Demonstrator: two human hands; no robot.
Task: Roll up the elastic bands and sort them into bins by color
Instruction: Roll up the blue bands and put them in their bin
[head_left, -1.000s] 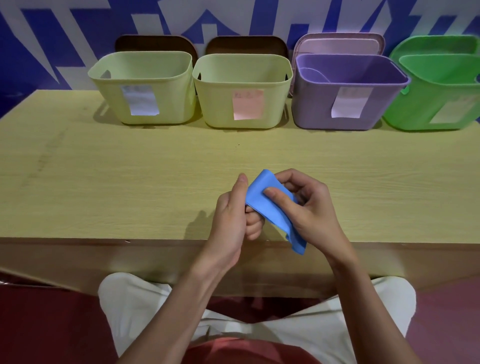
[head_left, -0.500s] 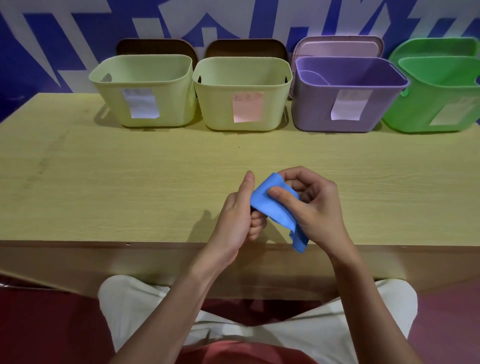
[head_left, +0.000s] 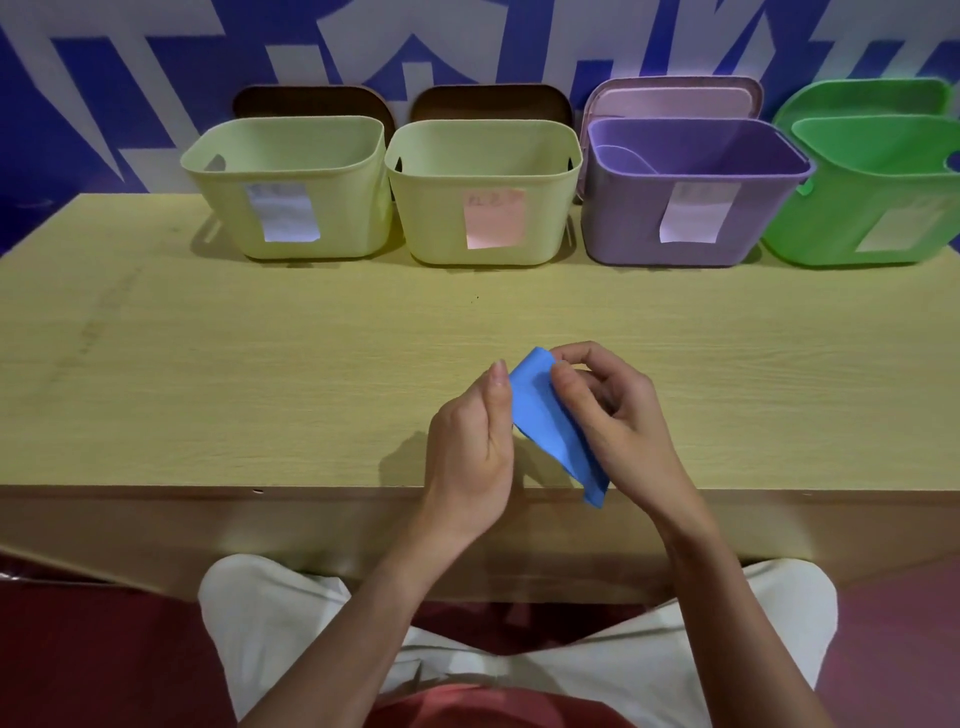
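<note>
Hands meet low in the middle of the frame, just above the near edge of the tabletop (head_left: 208, 395), and you have a blue band (head_left: 545, 421) between them. Your left hand (head_left: 470, 457) sits to the left of the band with its thumb upright against the band's left edge; the other fingers curl under and behind the band, so that grip is closed on it. Your right hand (head_left: 618, 426) comes in from the right, thumb pressed on the band's upper face and index finger arched over its top fold, pinching it. The band runs diagonally from the upper fold between your thumbs down to a loose end that hangs past the tabletop's front edge, toward the lower right.

Four bins line the far edge across the top of the frame: left yellow bin (head_left: 291, 208) with a white label, second yellow bin (head_left: 436, 218) with a pink label, purple bin (head_left: 634, 223) with a white label, and green bin (head_left: 831, 218) at the upper right, cut off by the frame edge. Lids lean against the wall behind them. Something pale curves inside the purple bin; you cannot tell what it is.
</note>
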